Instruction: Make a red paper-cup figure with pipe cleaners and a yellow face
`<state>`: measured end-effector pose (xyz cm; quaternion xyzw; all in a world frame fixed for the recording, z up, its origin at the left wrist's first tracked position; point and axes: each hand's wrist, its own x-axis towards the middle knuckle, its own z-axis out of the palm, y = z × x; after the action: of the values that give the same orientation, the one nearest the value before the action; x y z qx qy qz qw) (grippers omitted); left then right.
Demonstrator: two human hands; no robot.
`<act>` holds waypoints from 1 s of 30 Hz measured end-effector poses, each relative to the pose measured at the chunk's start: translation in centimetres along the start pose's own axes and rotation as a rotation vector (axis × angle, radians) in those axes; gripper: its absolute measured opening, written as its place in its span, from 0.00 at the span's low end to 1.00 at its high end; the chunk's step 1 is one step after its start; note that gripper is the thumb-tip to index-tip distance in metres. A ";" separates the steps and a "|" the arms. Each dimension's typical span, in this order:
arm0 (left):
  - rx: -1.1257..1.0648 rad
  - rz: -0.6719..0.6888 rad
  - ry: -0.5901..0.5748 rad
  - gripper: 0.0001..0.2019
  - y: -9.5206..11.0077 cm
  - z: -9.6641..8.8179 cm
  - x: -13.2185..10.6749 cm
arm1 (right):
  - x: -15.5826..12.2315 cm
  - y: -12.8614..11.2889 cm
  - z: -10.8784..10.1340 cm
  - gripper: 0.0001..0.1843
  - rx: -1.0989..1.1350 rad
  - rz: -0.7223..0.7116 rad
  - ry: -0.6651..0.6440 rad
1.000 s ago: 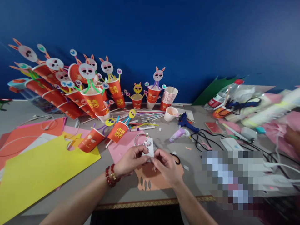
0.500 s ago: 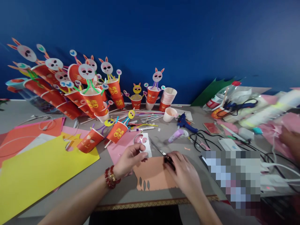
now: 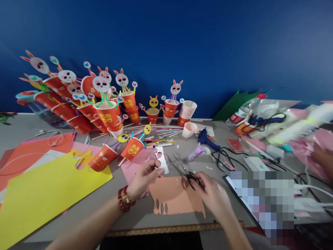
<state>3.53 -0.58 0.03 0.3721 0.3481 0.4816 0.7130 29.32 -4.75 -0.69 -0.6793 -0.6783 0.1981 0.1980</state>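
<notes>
My left hand (image 3: pixel 144 177) pinches a small white paper piece (image 3: pixel 161 162) with cut-out holes, held a little above the table. My right hand (image 3: pixel 212 194) is closed around the black handles of a pair of scissors (image 3: pixel 185 171); the blades point up and to the left, blurred by motion. Below and between both hands lies a salmon paper sheet (image 3: pixel 174 196) with leaf-shaped holes cut near its lower left edge. A pink paper sheet (image 3: pixel 135 163) lies under my left hand.
Red paper cups with bunny faces (image 3: pixel 106 113) crowd the back left. A yellow sheet (image 3: pixel 47 187) lies at the left. A stack of cups (image 3: pixel 187 109), blue glue gun (image 3: pixel 206 137), glue tube (image 3: pixel 196 152), cables (image 3: pixel 229 156) and a bottle (image 3: pixel 244 109) sit at the right. Another person's hand (image 3: pixel 322 158) shows far right.
My right hand let go of the white piece, moved right and took up the scissors, lifting them slightly. My left hand kept hold of the white piece.
</notes>
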 end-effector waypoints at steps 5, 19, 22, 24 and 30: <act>0.006 0.115 0.083 0.14 0.1 0.1 0.1 | -0.9 -2.1 0.4 0.22 0.761 0.043 -0.149; -0.040 0.197 0.133 0.12 0.3 1.2 -1.0 | -1.9 -8.7 5.0 0.29 1.033 -0.045 -0.332; -0.039 0.190 0.124 0.13 0.6 1.6 -1.3 | -1.7 -9.2 5.3 0.26 1.009 -0.105 -0.243; -0.034 0.196 0.125 0.14 0.7 1.7 -1.3 | -1.7 -9.3 5.5 0.25 1.020 -0.122 -0.209; -0.024 0.190 0.143 0.14 0.8 1.8 -1.2 | -1.7 -9.2 6.0 0.25 1.046 -0.121 -0.205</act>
<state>4.37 -1.82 1.80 0.3597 0.3555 0.5765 0.6418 18.34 -6.39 -0.86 -0.4269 -0.5428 0.5633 0.4537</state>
